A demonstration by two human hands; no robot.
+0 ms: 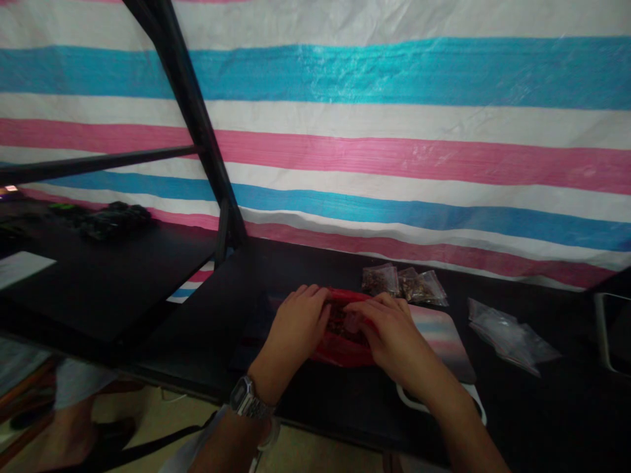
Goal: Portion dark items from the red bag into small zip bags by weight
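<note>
A red plastic bag [342,353] lies on the black table, its mouth spread and turned up. Small brown, grainy pieces [338,322] show inside it. My left hand [302,320] is closed on the bag's left rim, thumb toward the opening. My right hand [389,328] reaches over the right side, its fingers bent into the mouth. Around those fingers is a small translucent thing [352,322], too blurred to name. Beside my right hand, a shiny flat metal plate [446,341] with a white-edged base [480,410] is partly covered by my forearm.
Several small clear bags with brown contents [401,282] lie behind the red bag. Flat clear bags [513,335] lie to the right, near a pale-rimmed object [604,335]. A black metal frame [197,118] rises at left before a striped sheet [394,151]. A person's leg [73,407] shows lower left.
</note>
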